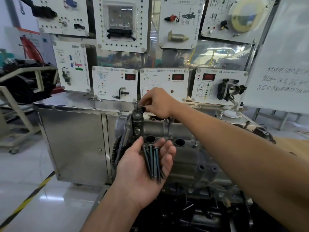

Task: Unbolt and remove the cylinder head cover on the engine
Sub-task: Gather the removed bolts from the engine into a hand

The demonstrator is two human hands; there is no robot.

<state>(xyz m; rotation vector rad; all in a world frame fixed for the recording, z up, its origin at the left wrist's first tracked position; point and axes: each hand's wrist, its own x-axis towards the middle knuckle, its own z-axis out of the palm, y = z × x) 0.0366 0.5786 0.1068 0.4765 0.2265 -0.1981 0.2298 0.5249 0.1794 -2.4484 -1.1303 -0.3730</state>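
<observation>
Behind the engine stands a steel cabinet hung with white training panels (pixel 115 83), and the grey cylinder head cover (pixel 182 131) sits on the engine at centre frame, seemingly not yet lifted off. The left hand (pixel 142 171) lies palm up with fingers loosely curled, cradling several long dark bolts (pixel 153 162) — unclamped, so a tilt could roll them into the engine. The right hand (pixel 157 102) pinches a small dark piece, probably another bolt head, at the cover's far end — a slip might drop it.
</observation>
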